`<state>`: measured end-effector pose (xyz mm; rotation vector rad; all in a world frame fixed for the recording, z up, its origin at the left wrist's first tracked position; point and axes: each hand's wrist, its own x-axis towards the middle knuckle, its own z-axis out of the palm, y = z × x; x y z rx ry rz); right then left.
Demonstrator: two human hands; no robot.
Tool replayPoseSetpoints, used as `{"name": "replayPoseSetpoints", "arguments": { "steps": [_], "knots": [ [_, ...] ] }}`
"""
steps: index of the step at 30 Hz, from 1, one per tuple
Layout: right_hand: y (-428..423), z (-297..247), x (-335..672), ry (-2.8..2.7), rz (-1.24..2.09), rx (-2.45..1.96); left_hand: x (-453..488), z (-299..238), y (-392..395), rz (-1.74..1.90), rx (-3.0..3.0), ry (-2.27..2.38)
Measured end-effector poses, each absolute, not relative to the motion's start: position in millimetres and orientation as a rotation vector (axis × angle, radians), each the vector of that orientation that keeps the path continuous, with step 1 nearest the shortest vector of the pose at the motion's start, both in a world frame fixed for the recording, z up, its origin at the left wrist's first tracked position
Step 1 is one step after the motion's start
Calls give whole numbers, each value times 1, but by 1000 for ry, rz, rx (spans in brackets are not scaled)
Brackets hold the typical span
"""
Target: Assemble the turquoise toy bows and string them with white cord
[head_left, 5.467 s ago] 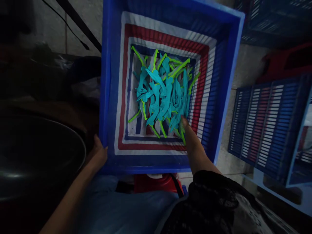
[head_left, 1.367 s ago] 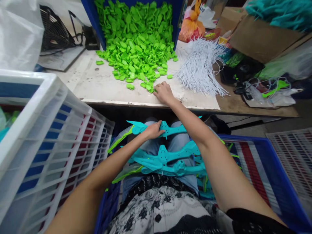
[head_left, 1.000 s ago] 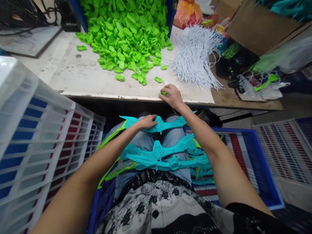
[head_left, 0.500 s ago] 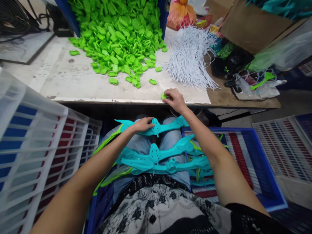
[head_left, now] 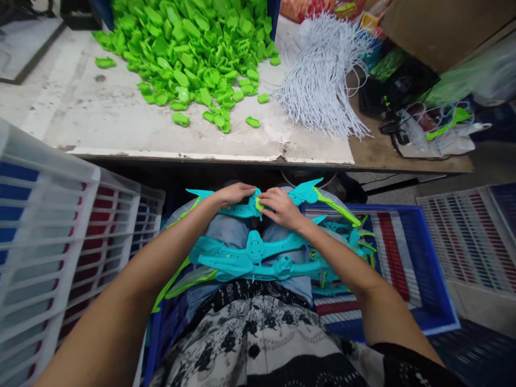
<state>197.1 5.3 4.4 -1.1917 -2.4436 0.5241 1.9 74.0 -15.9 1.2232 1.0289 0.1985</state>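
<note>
The left hand (head_left: 236, 194) grasps a turquoise frame (head_left: 242, 210) just left of its middle, with the fingertips close to the raised block there. The right hand (head_left: 282, 207) pinches a green cap (head_left: 259, 204) between thumb and fingers, and the cap touches the front of that block. Cap and frame are at the centre of the view, the frame lying across the person's knees, with a fin and a green strip (head_left: 338, 207) reaching out toward 3 o'clock.

At 6 o'clock from the hands, two more turquoise frames rest on the lap: one (head_left: 255, 247) with its block upright, the other (head_left: 285, 264) nearer the patterned shirt (head_left: 253, 333).

Toward 11 o'clock, a heap of green caps (head_left: 193, 59) spreads over the table (head_left: 100, 118), with a few lying apart near the front edge. At 1 o'clock lies a bundle of white cords (head_left: 326, 80), and at 2 o'clock a cardboard box (head_left: 443, 32). A white basket (head_left: 92, 215) stands at 9 o'clock. Between 3 and 4 o'clock, a blue crate (head_left: 437, 269) holds further turquoise and green pieces (head_left: 355, 236), partly hidden by the right arm.
</note>
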Motion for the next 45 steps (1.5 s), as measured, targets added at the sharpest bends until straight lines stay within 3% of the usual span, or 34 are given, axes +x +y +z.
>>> {"name": "replayPoseSetpoints", "arguments": {
  "steps": [8, 13, 20, 27, 31, 35, 40, 45],
  "knots": [
    [-2, -15, 187, -2283, 600, -1342, 4, -14, 72, 184, 1211, 908],
    [-1, -8, 179, -1993, 779, -1685, 3, -24, 69, 260, 1308, 892],
    [25, -1, 179, -2075, 1016, -1919, 8, -23, 69, 251, 1307, 1000],
    [22, -4, 187, -2273, 879, -1694, 11, -14, 64, 236, 1594, 1122],
    [53, 32, 186, -2226, 438, -1599, 13, -2, 35, 322, 2138, 1268],
    [124, 56, 172, -2129, 73, -1543, 16, -3, 5, 118, 2556, 1100],
    [192, 50, 154, -2202, 143, -1620, 11, -9, 15, 0, 2548, 1112],
    [199, 75, 177, -2262, 315, -1582, -1, 17, 55, 96, 2240, 930]
  ]
}}
